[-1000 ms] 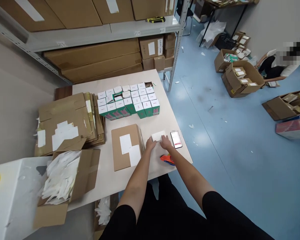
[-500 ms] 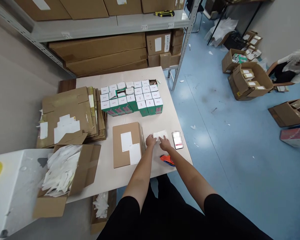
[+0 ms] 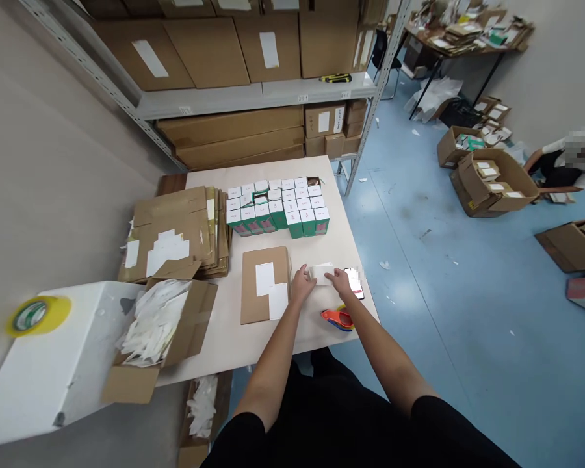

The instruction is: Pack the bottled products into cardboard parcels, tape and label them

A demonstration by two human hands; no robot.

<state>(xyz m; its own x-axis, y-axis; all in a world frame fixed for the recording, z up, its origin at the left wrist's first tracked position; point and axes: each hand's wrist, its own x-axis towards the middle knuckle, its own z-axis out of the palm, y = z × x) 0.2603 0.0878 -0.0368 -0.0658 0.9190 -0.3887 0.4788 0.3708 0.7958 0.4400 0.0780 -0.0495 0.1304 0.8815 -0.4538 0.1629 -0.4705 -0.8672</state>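
Note:
A small white stack of paper slips (image 3: 321,273) is between my two hands over the table. My left hand (image 3: 302,286) grips its left edge, with thumb and fingers closed on it. At the right edge, my right hand (image 3: 340,283) pinches the same stack. Just beyond the right hand lies a phone (image 3: 353,283) with a lit screen. An orange and blue hand tool (image 3: 338,319) rests below the right hand, partly behind the forearm. Left of my hands is a stack of flat brown cardboard (image 3: 253,305) with white labels on top.
Rows of green and white boxes (image 3: 277,208) stand at the table's back. Flattened cartons (image 3: 170,221) and an open carton of white paper scraps (image 3: 158,322) sit left. Yellow tape (image 3: 39,315) lies on a white box. Behind is a shelf (image 3: 224,99); a person (image 3: 565,159) is far right.
The head view has shifted up and left, so more of the shelf and the tape roll shows. My right hand has moved from pointing on the white stack to gripping its right edge.

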